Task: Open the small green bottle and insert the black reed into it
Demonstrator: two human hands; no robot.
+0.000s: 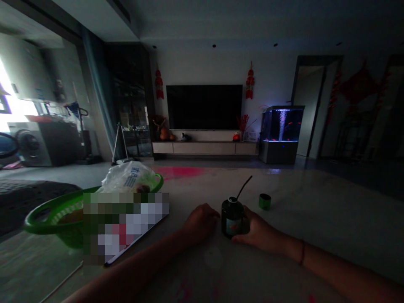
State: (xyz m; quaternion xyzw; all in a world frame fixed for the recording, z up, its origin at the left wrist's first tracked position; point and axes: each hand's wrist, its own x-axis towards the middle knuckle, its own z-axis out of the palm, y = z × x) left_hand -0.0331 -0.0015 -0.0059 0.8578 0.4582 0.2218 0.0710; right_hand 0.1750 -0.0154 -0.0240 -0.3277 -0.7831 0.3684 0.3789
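Head view shows my right hand [254, 229] wrapped around the right side of a dark bottle [232, 218], which stands upright on the bench [303, 202] with a thin stick [245, 186] leaning rightward out of its neck. My left hand [203, 219] rests just left of the bottle, fingers curled, though in this dim light I can't tell whether it grips anything. Beyond my right hand, a green cap [264, 202] sits apart from the bottle.
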